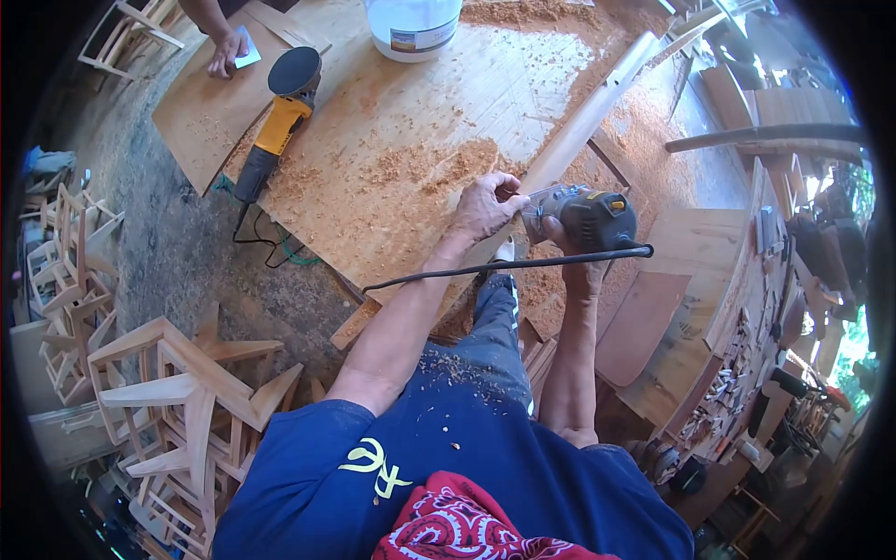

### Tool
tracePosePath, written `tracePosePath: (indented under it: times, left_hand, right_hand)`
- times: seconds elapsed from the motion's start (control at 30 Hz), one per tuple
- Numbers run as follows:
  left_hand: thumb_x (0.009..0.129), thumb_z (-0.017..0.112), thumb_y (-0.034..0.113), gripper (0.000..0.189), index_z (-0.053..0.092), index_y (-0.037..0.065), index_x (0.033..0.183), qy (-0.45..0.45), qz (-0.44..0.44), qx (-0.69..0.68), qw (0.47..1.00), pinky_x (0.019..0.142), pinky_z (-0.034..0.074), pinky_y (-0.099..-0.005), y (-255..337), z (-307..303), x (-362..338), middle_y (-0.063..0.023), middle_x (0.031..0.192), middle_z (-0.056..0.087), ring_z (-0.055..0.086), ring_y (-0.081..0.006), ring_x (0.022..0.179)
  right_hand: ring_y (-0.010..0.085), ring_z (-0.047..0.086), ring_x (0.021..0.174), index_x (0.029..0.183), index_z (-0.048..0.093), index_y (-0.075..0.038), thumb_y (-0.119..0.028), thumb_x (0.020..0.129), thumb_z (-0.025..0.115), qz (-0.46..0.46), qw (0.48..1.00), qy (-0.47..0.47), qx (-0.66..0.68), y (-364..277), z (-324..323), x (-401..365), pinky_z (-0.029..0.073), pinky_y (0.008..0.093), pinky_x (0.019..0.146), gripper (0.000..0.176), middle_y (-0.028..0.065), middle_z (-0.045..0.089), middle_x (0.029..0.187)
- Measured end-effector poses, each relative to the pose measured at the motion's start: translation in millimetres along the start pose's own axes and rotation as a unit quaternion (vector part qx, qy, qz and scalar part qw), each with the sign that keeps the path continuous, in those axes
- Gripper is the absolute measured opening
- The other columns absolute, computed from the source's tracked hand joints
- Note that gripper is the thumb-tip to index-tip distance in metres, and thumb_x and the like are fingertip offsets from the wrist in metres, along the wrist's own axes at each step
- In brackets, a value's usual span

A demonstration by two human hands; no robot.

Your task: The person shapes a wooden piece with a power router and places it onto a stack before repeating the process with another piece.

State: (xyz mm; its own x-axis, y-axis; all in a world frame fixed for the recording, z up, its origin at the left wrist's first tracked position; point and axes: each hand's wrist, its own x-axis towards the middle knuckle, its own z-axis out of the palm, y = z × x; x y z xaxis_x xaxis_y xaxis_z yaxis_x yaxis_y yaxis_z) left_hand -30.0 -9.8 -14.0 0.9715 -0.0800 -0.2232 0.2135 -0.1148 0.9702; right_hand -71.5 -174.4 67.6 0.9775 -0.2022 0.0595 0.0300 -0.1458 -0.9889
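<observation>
Router (605, 220) Gripped Beside the Near End of a Pale Rail (590, 112)

At eight o'clock, angular wooden frames (191, 401) are heaped together, seemingly nested to save floor space. Towards half past ten, a white card (247, 47) is held by another person's hand (224, 58) over a thin brown board (191, 117). Nearby, a yellow-and-black sander (277, 129) is laid with its round dark disc upturned, probably so that the pad is kept off the surface. At twelve, a smooth white plastic bucket (397, 21) is set on the shaving-strewn worktop (373, 112).

At one o'clock, the left hand (483, 207) is placed with fingers curled beside the rail's end and the router's clear base; whether wood or base is pinched cannot be told. The rail, long, straight and smooth, is stretched away towards one. At two, the router's rounded dark body is grasped by the right hand (566, 241), tipped over, perhaps so that the base can be seen. Its rubbery cable (513, 265) is draped across the left forearm. At half past three, a reddish, round-cornered panel (644, 327) is rested against grainy plywood (695, 247)
</observation>
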Motion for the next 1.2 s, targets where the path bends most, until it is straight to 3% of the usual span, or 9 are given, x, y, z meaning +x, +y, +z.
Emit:
tracePosePath:
  times: [0.3,0.4,0.47,0.57,0.77,0.9,1.0,1.1,1.2]
  left_hand:
    - [0.087,0.075,0.025,0.028,0.074,0.001,0.102,0.028,-0.008,0.032,0.999,0.075,0.056,-0.0291,8.9,0.4,0.1,-0.0091,0.087,0.075,0.07,-0.0142,0.08]
    - [0.084,0.075,0.027,0.028,0.075,0.002,0.097,0.036,-0.014,0.027,0.999,0.076,0.057,-0.033,10.2,1.5,1.4,-0.013,0.088,0.074,0.072,-0.0214,0.079]
    - [0.085,0.075,0.027,0.027,0.075,0.002,0.096,0.049,-0.002,0.022,0.999,0.075,0.057,-0.0328,11.1,2.6,3.7,-0.0128,0.087,0.074,0.072,-0.0212,0.078]
    - [0.085,0.075,0.026,0.026,0.074,0.001,0.094,0.058,-0.013,0.009,0.998,0.071,0.056,-0.0321,14.3,2.3,4.8,-0.0124,0.084,0.073,0.07,-0.0202,0.074]
    - [0.085,0.076,0.027,0.026,0.075,0.002,0.092,0.069,0.02,0.038,0.997,0.067,0.054,-0.0311,7.9,8.0,19.7,-0.0096,0.081,0.07,0.066,-0.0173,0.07]
    - [0.085,0.078,0.028,0.024,0.076,0.004,0.091,0.083,0.036,0.031,0.995,0.063,0.05,-0.0282,6.5,16.0,32.1,-0.0051,0.077,0.068,0.061,-0.012,0.068]
    - [0.085,0.078,0.028,0.024,0.076,0.004,0.091,0.086,0.041,0.03,0.995,0.062,0.049,-0.0282,11.2,17.6,37.1,-0.0047,0.076,0.067,0.06,-0.0116,0.067]
    - [0.085,0.077,0.028,0.025,0.076,0.004,0.092,0.077,0.02,0.023,0.997,0.061,0.049,-0.0286,16.9,17.8,41.0,-0.0043,0.075,0.066,0.06,-0.0113,0.066]
    - [0.086,0.077,0.029,0.025,0.077,0.005,0.092,0.073,0.017,0.032,0.997,0.061,0.049,-0.029,20.3,19.3,48.5,-0.0045,0.074,0.067,0.06,-0.0114,0.065]
  right_hand:
    - [0.0149,0.061,0.091,0.111,0.064,-0.006,-0.015,0.073,0.088,0.003,1.0,-0.008,0.001,-7.4,7.9,5.3,0.052,0.0331,0.083,0.045,0.002,0.066,0.101]
    - [0.0148,0.061,0.092,0.111,0.063,-0.006,-0.016,0.074,0.088,0.003,1.0,-0.007,-0.013,-1.6,7.0,9.0,0.052,0.0332,0.084,0.046,0.0019,0.065,0.102]
    - [0.0148,0.061,0.092,0.111,0.063,-0.005,-0.016,0.074,0.088,0.001,1.0,-0.004,-0.002,-3.8,10.7,12.9,0.052,0.0337,0.084,0.046,0.0019,0.065,0.102]
    - [0.0202,0.061,0.111,0.13,0.056,-0.003,-0.005,0.071,0.087,0.034,0.999,-0.028,0.001,5.6,6.0,20.4,0.051,0.0372,0.1,0.067,0.0088,0.062,0.122]
    - [0.0199,0.06,0.112,0.13,0.056,-0.004,-0.004,0.071,0.086,0.044,0.999,-0.019,-0.011,-2.3,5.9,31.6,0.05,0.0372,0.1,0.066,0.0086,0.061,0.123]
    - [0.0145,0.062,0.095,0.121,0.059,-0.005,-0.013,0.075,0.088,0.007,1.0,-0.004,0.015,5.5,5.5,44.7,0.052,0.0325,0.087,0.055,0.0029,0.065,0.107]
    - [0.0151,0.061,0.099,0.126,0.058,-0.005,-0.011,0.074,0.088,0.003,1.0,-0.007,0.005,10.5,1.7,48.7,0.051,0.0327,0.089,0.06,0.0042,0.064,0.111]
    - [0.02,0.059,0.113,0.133,0.052,-0.006,-0.005,0.073,0.085,0.033,0.997,-0.009,0.066,14.2,0.7,53.0,0.049,0.0383,0.101,0.068,0.0084,0.059,0.124]
    - [0.0204,0.058,0.114,0.135,0.05,-0.007,-0.006,0.074,0.085,0.057,0.998,-0.013,0.0,20.5,-5.3,61.5,0.049,0.0384,0.101,0.07,0.0085,0.058,0.125]
